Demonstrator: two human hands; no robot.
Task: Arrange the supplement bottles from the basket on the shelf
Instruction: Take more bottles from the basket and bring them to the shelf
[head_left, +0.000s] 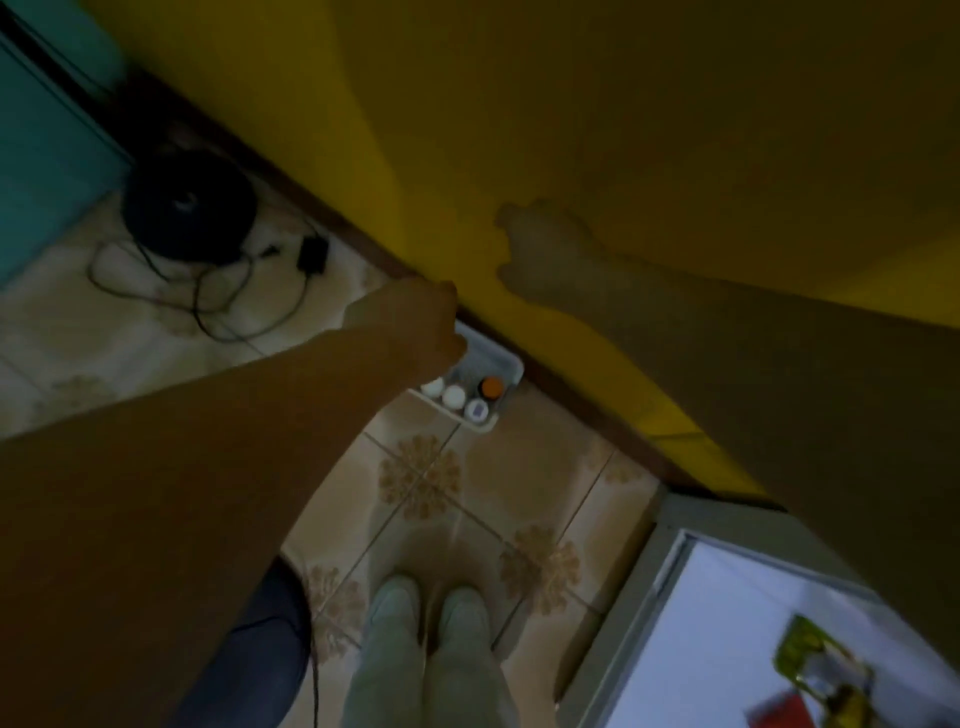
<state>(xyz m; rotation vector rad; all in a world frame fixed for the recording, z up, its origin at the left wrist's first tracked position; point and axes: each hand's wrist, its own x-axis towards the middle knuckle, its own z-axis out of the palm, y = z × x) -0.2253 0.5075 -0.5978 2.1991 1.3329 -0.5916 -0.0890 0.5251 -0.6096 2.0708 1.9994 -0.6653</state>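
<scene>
Yellow wall (571, 104): fills upper frame, brown skirting along its foot.
Lighting: dim, blurred, detail poor.
Left hand (415, 322): arm stretched forward and down from lower left, hand over far end of basket, fingers curled under; grip state cannot tell, nothing seen held.
Right hand (540, 249): arm stretched from right edge toward wall, hand seen against yellow surface, fingers bent loosely inward; grip cannot tell, nothing seen held.
Basket (511, 364): pale, rectangular, on floor against skirting, partly hidden under left hand.
Bottles: in near end of basket, seen from above; white cap (432, 387), second white cap (454, 397), pale cap (477, 409) in a row, orange cap (491, 385) just behind.
Floor (519, 467): beige tiles with brown floral marks.
Feet (431, 618): two pale shoes and pale trouser legs at lower centre, well short of basket.
Black round object (189, 208): on floor at left, near wall, cables (218, 301) and small adapter (312, 254) beside it.
Lower right: bright grey-framed surface (727, 623) with blurred green and red items.
</scene>
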